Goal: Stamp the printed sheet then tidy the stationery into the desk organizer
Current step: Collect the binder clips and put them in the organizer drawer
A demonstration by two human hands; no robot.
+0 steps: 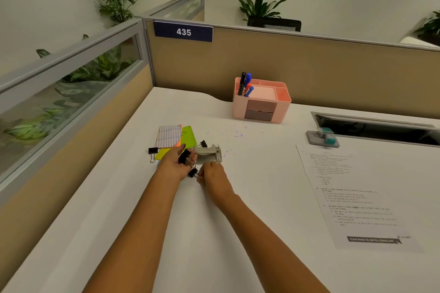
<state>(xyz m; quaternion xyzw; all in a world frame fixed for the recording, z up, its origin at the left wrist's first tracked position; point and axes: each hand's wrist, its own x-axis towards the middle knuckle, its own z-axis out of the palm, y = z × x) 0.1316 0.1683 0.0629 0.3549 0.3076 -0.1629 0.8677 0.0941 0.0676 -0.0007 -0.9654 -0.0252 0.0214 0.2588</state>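
Note:
My left hand lies palm up and cradles several black binder clips. My right hand pinches another black binder clip just below them. A grey hole punch sits right behind both hands. Two more binder clips lie loose: one at the left and one behind the punch. The pink desk organizer stands at the back with pens in its left compartment. The printed sheet lies at the right, with the stamp and ink pad behind it.
Green and orange sticky-note pads with a label sheet lie left of the punch. Purple ink specks dot the white desk. A cable-tray opening is at the back right. Beige partitions wall the desk at the back and left.

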